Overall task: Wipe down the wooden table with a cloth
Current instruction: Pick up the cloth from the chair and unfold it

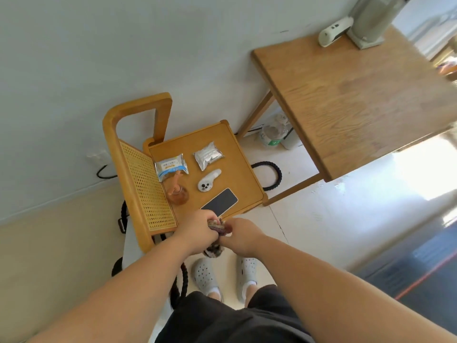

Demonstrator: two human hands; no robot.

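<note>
**Cloth bunched in both hands at the front of the chair**

The person stands facing a wooden chair (244, 177) with a woven cane back. Both hands meet just above the chair's front edge. The left hand (197, 231) has its fingers curled tightly round a mottled brown and purple cloth (217, 227), and the right hand (243, 237) grips the other side of the same bundle, its fingers bent in toward the left hand. The cloth is crumpled between the two hands, and a tuft hangs out below them, over the floor in front of the chair.

The chair seat carries several things. A blue and white packet of wipes (171, 167) lies nearest the cane back, with a silver pouch (208, 154) beside it toward the far edge. A small bottle of amber liquid (178, 194) stands just in front of the packet. A white controller (209, 180) lies at the middle of the seat, and a dark phone (220, 202) lies near the front edge, close to the hands.

The wooden counter (346, 90) stands to the right of the chair and farther off, apart from the hands and the cloth. At its far end stand a grey tower (373, 18) and a white device (333, 32). A plastic bottle (273, 133) stands on the floor under it, right of the chair.
</note>
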